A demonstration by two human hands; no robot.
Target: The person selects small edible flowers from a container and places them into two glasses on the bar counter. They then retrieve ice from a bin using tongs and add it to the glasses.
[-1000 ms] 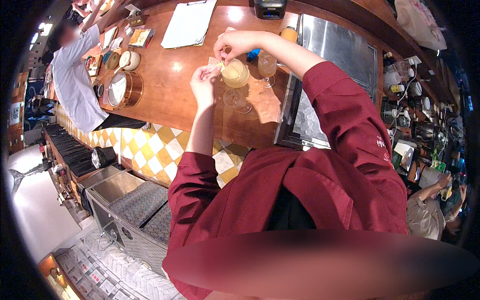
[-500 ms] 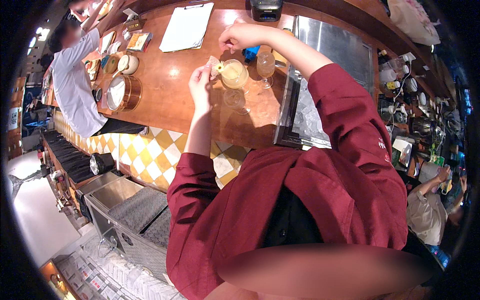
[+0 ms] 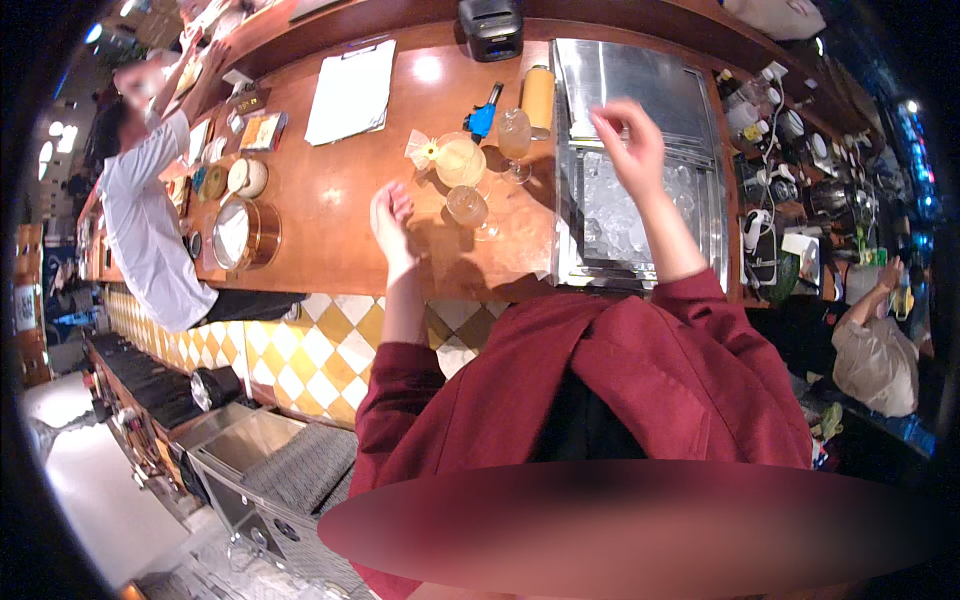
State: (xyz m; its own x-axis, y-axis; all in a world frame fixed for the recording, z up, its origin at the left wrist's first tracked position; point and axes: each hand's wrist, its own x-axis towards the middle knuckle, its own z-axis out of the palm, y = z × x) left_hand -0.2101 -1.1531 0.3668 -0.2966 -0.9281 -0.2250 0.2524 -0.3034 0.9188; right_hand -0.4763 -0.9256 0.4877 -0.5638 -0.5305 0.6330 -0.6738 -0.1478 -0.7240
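Note:
Above the wooden counter [image 3: 340, 240], my left hand [image 3: 392, 222] is raised with loosely curled fingers and nothing visible in it. To its right stands a wide stemmed glass of pale yellow drink [image 3: 461, 162]. A mesh-like pale garnish with a small yellow flower [image 3: 424, 151] sits at that glass's left rim. Two more stemmed glasses stand close by, a nearer glass [image 3: 467, 207] and a glass with ice [image 3: 514, 135]. Over the metal ice bin [image 3: 640, 205], my right hand [image 3: 635, 145] is bent, fingers apart from the thumb, seemingly holding nothing.
A blue-headed torch [image 3: 482, 120] and an orange-yellow cylinder [image 3: 538, 100] lie beyond the glasses. Further back are a clipboard with paper [image 3: 350, 92] and a black device [image 3: 490, 30]. A wooden tub [image 3: 265, 235] and a co-worker in white [image 3: 150, 210] are at left.
My left hand has let go of the garnish and drawn back toward me. My right hand has swung right, from behind the glasses to over the ice bin. The view has shifted slightly.

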